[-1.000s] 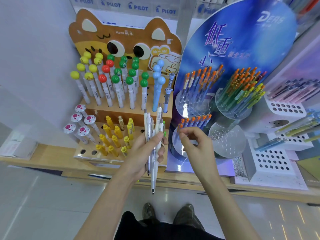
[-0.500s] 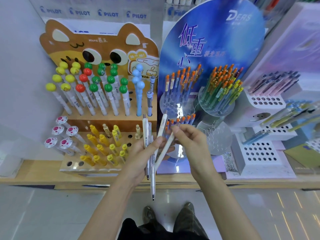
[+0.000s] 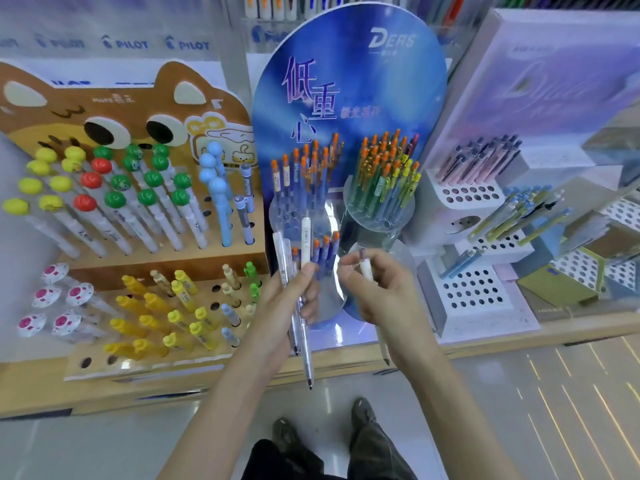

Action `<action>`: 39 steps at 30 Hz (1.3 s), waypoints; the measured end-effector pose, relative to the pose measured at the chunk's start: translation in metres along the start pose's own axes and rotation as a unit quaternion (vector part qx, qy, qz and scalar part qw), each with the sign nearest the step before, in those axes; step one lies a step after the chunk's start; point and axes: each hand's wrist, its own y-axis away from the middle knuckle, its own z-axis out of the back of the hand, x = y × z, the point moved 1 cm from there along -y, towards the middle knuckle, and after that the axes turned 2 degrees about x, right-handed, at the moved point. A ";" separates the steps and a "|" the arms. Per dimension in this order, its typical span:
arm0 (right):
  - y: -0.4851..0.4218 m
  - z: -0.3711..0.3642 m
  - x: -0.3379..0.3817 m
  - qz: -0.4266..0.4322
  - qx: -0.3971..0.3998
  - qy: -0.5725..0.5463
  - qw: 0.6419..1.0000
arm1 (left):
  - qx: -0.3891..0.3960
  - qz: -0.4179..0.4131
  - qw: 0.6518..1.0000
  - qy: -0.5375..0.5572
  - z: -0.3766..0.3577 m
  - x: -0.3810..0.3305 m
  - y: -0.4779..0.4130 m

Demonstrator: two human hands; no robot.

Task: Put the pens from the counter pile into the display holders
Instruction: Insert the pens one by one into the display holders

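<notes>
Right hand (image 3: 384, 296) now apart from the left, single white pen (image 3: 365, 268) drawn free and pinched between thumb and curled fingers, tip below the grip, left hand (image 3: 287, 306) wrapped round pen bundle (image 3: 305, 237), caps above the grip, blue display stand (image 3: 349, 81) just behind both

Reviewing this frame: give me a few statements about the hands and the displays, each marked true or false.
1. The left hand grips several pens at once. True.
2. The right hand is empty. False: it holds one white pen.
3. The cat-faced stand carries green-topped pens. True.
4. The blue oval board reads PILOT. False: it reads DERS; PILOT is printed on the shelf strip behind.
</notes>
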 end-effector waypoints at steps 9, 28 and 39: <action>0.007 0.005 -0.008 0.009 0.007 0.236 0.972 | -0.040 0.065 0.995 0.063 -0.032 0.007 -0.013; 0.021 0.196 -0.002 0.011 -0.059 0.157 0.986 | 0.048 0.085 0.995 -0.032 -0.221 0.070 -0.051; 0.022 0.362 -0.012 0.097 -0.239 0.086 0.962 | 0.080 0.066 0.983 -0.154 -0.331 0.126 -0.086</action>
